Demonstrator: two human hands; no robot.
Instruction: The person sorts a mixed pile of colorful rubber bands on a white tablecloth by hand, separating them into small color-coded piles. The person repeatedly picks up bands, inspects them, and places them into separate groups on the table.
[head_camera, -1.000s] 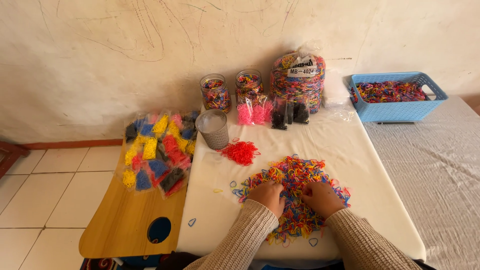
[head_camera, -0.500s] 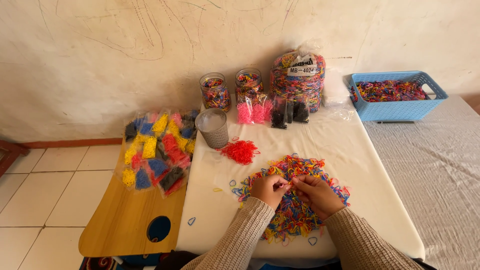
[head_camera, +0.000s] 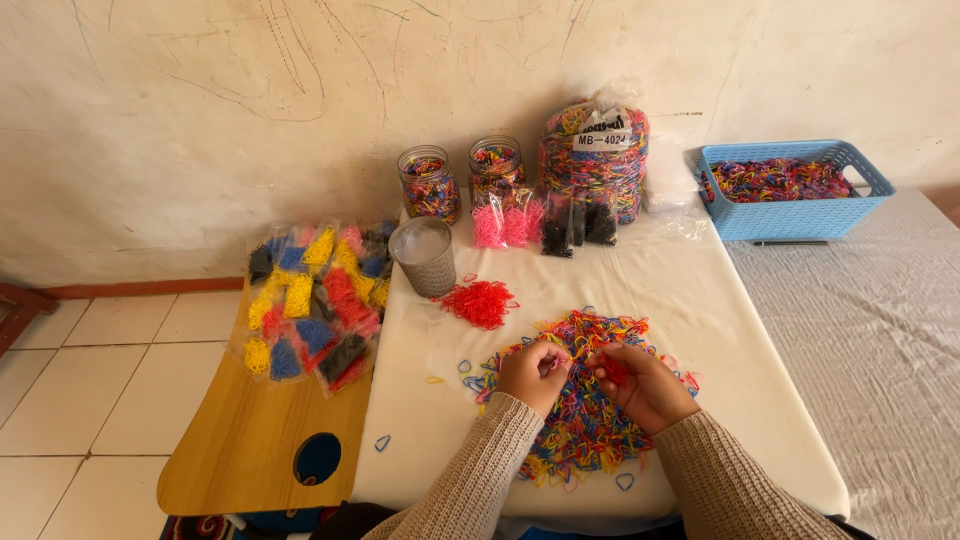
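White-covered table (head_camera: 640, 290) below a scuffed wall, centre frame: mixed heap of small coloured elastic bands (head_camera: 585, 400), sorted red pile (head_camera: 480, 302) upper left of it; left hand (head_camera: 533, 372), flat on the heap a second ago, now lifted and loosely curled; right hand (head_camera: 645, 385) pinching red bands (head_camera: 617, 370).

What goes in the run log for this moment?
left hand: on mixed bands | right hand: pinching red bands | red pile: apart, near grey cup
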